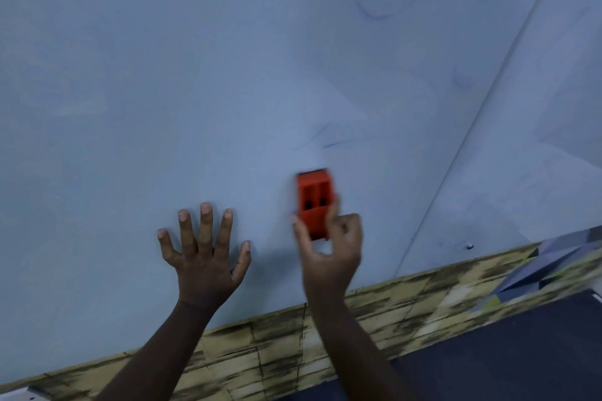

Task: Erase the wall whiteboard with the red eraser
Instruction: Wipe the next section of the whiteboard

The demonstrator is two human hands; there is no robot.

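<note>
The wall whiteboard (195, 75) fills most of the view, pale blue-white with faint blue marker streaks above and to the right of the eraser. My right hand (330, 249) grips the lower part of the red eraser (314, 197), thumb on its left side and fingers on its right, holding it upright against the board. The hand is blurred by motion. My left hand (203, 249) lies flat on the board to the eraser's left, fingers spread.
A wall strip with a yellow-brown brick pattern (407, 312) runs below the board. A dark floor or surface (505, 358) lies at the bottom right. A seam (482, 114) crosses the board diagonally on the right, with a small screw (469, 246) near its lower end.
</note>
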